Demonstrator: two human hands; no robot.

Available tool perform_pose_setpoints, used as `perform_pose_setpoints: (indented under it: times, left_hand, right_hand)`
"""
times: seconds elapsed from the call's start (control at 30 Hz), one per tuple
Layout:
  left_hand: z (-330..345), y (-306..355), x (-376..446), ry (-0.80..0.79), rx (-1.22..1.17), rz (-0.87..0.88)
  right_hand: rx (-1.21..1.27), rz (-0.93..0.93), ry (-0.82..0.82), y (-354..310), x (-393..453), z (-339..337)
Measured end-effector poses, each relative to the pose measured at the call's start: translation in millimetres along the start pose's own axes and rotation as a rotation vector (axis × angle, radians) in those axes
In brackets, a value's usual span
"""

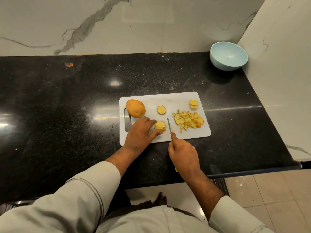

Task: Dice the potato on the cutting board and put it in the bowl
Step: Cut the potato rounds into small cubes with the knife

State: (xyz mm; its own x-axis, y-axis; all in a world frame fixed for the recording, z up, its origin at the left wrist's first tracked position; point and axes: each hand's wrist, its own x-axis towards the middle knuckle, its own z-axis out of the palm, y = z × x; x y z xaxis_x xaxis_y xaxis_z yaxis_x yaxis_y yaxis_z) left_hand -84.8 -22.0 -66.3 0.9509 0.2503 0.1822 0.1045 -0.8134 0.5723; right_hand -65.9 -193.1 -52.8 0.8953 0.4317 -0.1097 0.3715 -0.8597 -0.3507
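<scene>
A white cutting board point(176, 98) lies on the black counter. At its left end sits a large uncut potato piece point(135, 108). My left hand point(140, 133) pinches a small stack of potato slices point(159, 125) near the board's front. My right hand point(184, 153) grips a knife point(169, 126) with a yellow handle, its blade standing just right of that stack. A heap of diced potato point(188, 121) lies on the board's right half. A single round slice point(161, 109) and two stacked slices point(193, 103) lie further back. The light blue bowl point(228, 56) stands empty at the back right corner.
A marble wall runs behind the counter and another marble panel point(277, 64) closes off the right side by the bowl. The counter's front edge point(252, 172) drops to a tiled floor. A small orange scrap point(70, 64) lies at the back left.
</scene>
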Motion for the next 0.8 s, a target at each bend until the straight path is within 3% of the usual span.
perform_pose_setpoints:
  times: [0.1,0.6,0.8]
  left_hand:
    - [0.2,-4.0,-2.6,0.016,-0.012,-0.146]
    - [10.1,8.1,-7.3,0.040,-0.064,-0.106]
    - [4.8,1.2,3.1,-0.048,-0.047,-0.019]
  right_hand:
    - [-0.029,0.033,-0.013,-3.3,-3.8,3.5]
    - [-0.057,0.052,-0.038,-13.9,1.2,9.0]
    - [-0.040,0.003,-0.053,-10.4,2.1,8.2]
